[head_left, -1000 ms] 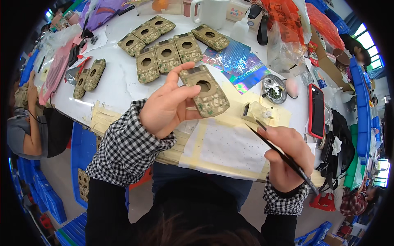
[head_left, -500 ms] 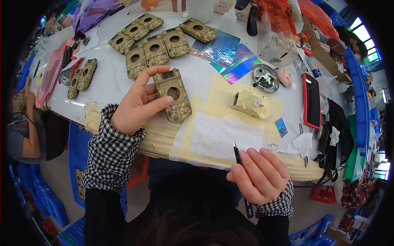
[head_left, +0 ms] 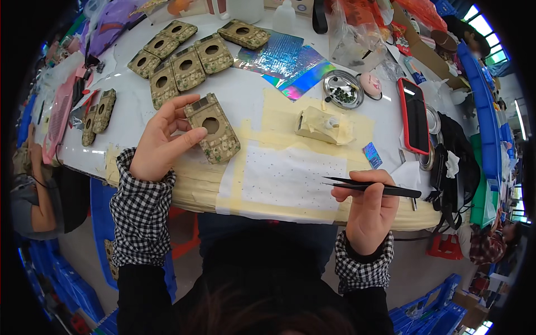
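Note:
My left hand (head_left: 162, 140) grips a camouflage-painted toy tank hull (head_left: 219, 134) by its left side, the thumb beside the round hole in its top. The hull is tilted a little, above the table's taped front edge. In my right hand (head_left: 369, 209) a pair of black tweezers (head_left: 385, 188) lies between thumb and fingers, tips apart and pointing left. Those tips hang over a white sheet (head_left: 285, 178) dotted with many tiny specks. Nothing that I can make out is between them. Behind the sheet stands a tape-covered block (head_left: 318, 125) on yellow masking tape.
Several more hulls (head_left: 186, 66) lie at the back left, with others (head_left: 103, 110) at the far left. Shiny holographic sheets (head_left: 296, 70) and a round metal dish (head_left: 342, 89) of small dark green bits sit behind the block. A red-cased phone (head_left: 414, 114) lies to the right.
My right hand has turned and lifted; the tweezers swung from nearly upright to nearly level, pointing left over the sheet. The view has shifted slightly. My left hand keeps its hold on the hull.

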Tool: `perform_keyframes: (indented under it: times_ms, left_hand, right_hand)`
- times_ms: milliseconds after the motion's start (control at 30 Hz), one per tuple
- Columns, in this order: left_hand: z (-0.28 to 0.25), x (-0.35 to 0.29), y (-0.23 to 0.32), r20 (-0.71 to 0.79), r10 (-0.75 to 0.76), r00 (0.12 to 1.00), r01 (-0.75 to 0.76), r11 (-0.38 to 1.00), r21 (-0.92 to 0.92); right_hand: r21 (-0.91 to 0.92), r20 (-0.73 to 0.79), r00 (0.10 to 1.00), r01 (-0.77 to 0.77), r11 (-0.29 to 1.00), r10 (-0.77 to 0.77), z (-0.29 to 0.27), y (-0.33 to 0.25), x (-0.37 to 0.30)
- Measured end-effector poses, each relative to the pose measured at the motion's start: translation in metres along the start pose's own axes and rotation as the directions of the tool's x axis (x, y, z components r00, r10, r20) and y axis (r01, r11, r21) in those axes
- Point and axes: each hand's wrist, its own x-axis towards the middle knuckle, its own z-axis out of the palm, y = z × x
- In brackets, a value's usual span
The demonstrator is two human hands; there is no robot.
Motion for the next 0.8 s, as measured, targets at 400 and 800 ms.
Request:
perform_keyframes:
  times_ms: [400,800]
  left_hand:
    - [0.004,-0.006,0.001,-0.045,-0.025,0.999,0.023,0.999,-0.039]
    - [0.035,-0.034,0.017,-0.299,0.424,0.855,-0.266,0.852,0.45]
  right_hand:
    - [0.009,-0.011,0.999,-0.041,0.999,0.041,0.006,0.002,0.005]
    - [-0.637,0.432,0.693,0.688,0.348,-0.577,0.01,-0.005,-0.004]
